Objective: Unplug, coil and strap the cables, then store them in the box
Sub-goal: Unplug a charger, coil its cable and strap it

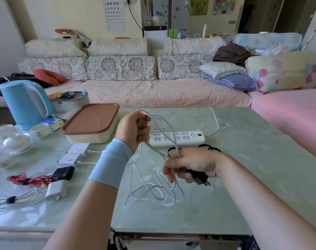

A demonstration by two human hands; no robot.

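Observation:
My left hand (pixel 135 129) is raised over the table and grips several loops of a white cable (pixel 159 193). The rest of that cable lies in loose tangles on the glass below. My right hand (pixel 187 166) holds a black plug adapter (pixel 198 176) in its curled fingers, and a strand of the white cable runs through them too. Behind my hands lies a white power strip (pixel 178 138) with no plug in its visible sockets. A cream box with a brown lid (pixel 90 123), closed, stands to the left. Black straps (pixel 210 147) lie by the strip.
At the left of the table lie two white chargers (pixel 76 154), a black charger (pixel 63 173), a strapped red cable (pixel 27 180), a strapped white cable (pixel 13 199) and a white adapter (pixel 56 190). A blue kettle (pixel 25 103) and teaware (pixel 16 139) stand at the far left.

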